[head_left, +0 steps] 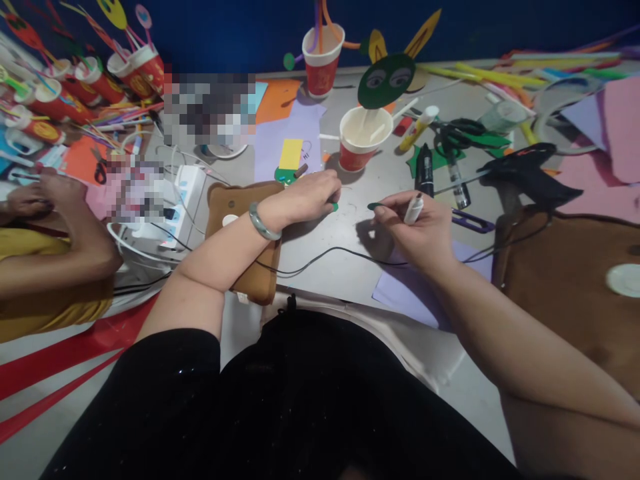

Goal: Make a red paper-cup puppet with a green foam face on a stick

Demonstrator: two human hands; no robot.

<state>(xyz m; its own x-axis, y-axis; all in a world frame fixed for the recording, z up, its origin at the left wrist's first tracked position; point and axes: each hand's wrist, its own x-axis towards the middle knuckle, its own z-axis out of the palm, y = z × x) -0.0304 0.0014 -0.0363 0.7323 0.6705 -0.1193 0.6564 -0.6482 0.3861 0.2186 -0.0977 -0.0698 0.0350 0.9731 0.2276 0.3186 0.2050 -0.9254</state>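
Note:
My left hand rests on the grey table, fingers curled round a small green piece. On that wrist sits a pale green bangle. My right hand hovers just to the right, pinching a small dark green paper piece at the fingertips and holding a white marker or glue stick. Both hands are close together above the bare table, in front of a red paper cup with a green paper face on a stick.
A brown pad lies under my left forearm, and a black cable runs across. Scissors, a black glue gun, markers, straws and coloured paper crowd the right. Another person's arm rests at left beside a power strip and decorated cups.

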